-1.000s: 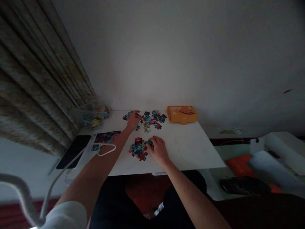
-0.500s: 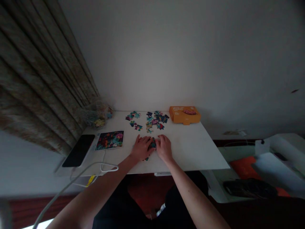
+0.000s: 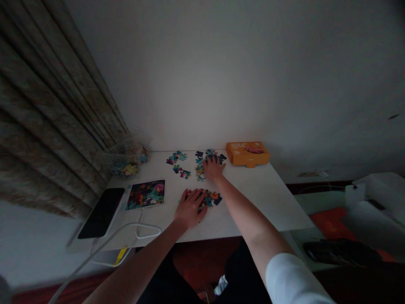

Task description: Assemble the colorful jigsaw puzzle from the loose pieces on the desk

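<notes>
Near the front edge of the white table, my left hand (image 3: 191,207) lies spread over a group of joined puzzle pieces (image 3: 211,197), covering its left part. Farther back, my right hand (image 3: 213,166) reaches out with fingers apart over a cluster of loose puzzle pieces (image 3: 200,169), hiding some of them. More loose puzzle pieces (image 3: 177,157) lie to the left of that cluster. A printed picture card (image 3: 146,194) with a colourful flower scene rests left of my left hand.
An orange puzzle box (image 3: 248,153) stands at the back right of the table (image 3: 262,198). On the left are a black-screened phone (image 3: 101,212), a white cable (image 3: 126,226) and a clear bag with colourful contents (image 3: 125,162). A curtain (image 3: 60,101) hangs beside them.
My right hand has left the joined pieces and moved forward to the loose cluster at the back. My left hand stays on the joined pieces, more of which now show.
</notes>
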A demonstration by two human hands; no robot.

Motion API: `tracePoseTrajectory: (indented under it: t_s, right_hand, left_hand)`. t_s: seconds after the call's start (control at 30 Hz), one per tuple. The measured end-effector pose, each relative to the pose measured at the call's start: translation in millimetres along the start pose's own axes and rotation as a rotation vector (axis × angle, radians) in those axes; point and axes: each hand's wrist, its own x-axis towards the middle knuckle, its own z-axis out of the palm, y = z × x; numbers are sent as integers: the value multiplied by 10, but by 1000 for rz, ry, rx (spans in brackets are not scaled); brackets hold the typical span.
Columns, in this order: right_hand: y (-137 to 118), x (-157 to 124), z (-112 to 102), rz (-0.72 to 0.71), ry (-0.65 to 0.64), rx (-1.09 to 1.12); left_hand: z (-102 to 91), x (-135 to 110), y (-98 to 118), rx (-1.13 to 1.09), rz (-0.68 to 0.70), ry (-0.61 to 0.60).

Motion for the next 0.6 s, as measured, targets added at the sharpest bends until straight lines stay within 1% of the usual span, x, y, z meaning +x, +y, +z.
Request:
tracePoseTrajectory:
  t_s: [0.1,0.13,0.17,0.2,0.23,0.3,0.33,0.37,0.4,0.43,0.47,0.6]
  right_hand:
    - [-237,4,66,-332,-144,-21]
    - [-284,2,82,-407,-162,-22]
    - [-307,4,91,-441,-156,-22]
    - [-306,13,92,-423,-122,-23]
    - [-283,32,85,-351,-69,-24]
    - [-191,94,56,-105,45,-25]
    - [-137,133,38,16,82,-24]
    - [-86,172,22,99,98,-22]
    - [-45,206,9,135,95,-20]
    - [-17,229,1,124,74,-19]
    - [-3,240,-1,82,46,-23]
    - [-50,148,32,-132,-49,-62]
  left_hand:
    - [6,-4,-4,-18,11,13]
    - [8,-5,-4,-24,12,20]
    - [10,-6,-4,-29,12,26]
    - [12,-7,-4,-33,11,29]
    - [13,-8,-4,-36,8,29]
    - [14,-11,-5,-41,5,20]
    - [13,-13,-6,-42,4,16]
    - [12,-14,-8,-44,4,12]
    - [11,-16,-9,-46,5,10]
    - [11,-16,-10,-47,5,11]
    - [10,-16,-10,-47,5,13]
    - [10,-10,-7,-46,3,20]
